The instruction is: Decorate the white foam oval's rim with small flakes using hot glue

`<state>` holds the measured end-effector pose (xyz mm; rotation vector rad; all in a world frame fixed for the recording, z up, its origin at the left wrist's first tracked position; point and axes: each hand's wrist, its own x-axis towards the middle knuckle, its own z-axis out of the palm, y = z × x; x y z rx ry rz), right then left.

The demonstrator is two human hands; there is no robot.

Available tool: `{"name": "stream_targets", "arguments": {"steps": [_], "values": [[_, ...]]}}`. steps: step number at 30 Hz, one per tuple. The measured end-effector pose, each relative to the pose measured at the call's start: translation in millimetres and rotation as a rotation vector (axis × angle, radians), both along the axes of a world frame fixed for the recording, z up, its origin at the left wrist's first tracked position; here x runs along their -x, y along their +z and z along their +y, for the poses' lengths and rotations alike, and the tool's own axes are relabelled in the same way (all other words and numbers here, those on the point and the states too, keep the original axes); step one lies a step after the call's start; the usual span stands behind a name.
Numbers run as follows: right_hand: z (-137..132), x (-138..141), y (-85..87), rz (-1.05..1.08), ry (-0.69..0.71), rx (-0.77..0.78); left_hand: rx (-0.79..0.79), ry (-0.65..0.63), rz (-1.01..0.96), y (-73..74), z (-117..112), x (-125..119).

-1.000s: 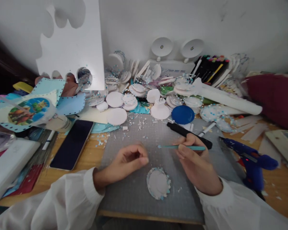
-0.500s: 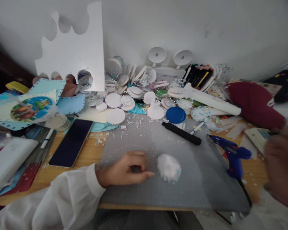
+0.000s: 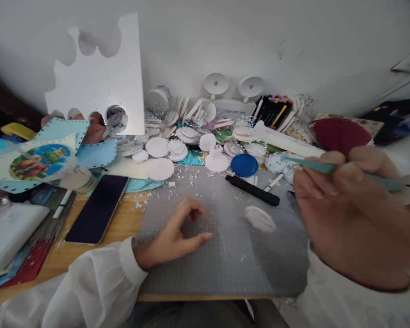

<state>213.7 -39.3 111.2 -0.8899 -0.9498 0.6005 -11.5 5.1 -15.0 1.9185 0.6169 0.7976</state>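
My left hand [image 3: 177, 234] rests over the grey cutting mat [image 3: 225, 269] with its thumb and curled fingers apart, holding nothing. On the right, my right hand [image 3: 351, 209] is raised close to the camera and is somewhat blurred. Its fingers close around a slim teal stick-like tool [image 3: 316, 165], whose exact kind I cannot make out. Between the hands lies a small white oval piece [image 3: 260, 219], smeared by motion, on the mat. Most of the blue glue gun is hidden behind my right hand.
Behind the mat are piled white foam discs [image 3: 159, 168], a blue disc [image 3: 244, 165] and a black pen-like tool [image 3: 253, 190]. A phone [image 3: 98, 209] and lidded cup [image 3: 78, 177] stand left. White foam board [image 3: 99, 82] leans on the wall; a maroon cap [image 3: 341, 134] sits right.
My right hand has come in from the right edge, now showing the teal tool. The white piece has shifted up and right and looks flatter. My left hand's thumb and fingers have spread apart.
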Motion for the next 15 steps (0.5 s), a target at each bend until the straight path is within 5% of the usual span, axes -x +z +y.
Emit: {"name": "stream_targets", "arguments": {"steps": [6, 11, 15], "values": [[20, 26, 42.2, -0.148, 0.135, 0.085, 0.007, 0.021, -0.050, -4.3, 0, 0], [22, 39, 21.7, 0.012, 0.215, 0.069, -0.005, -0.013, 0.053, 2.4, 0, 0], [15, 8, 8.8, 0.009, 0.111, 0.094, -0.029, -0.030, 0.085, 5.7, -1, -1]]}}
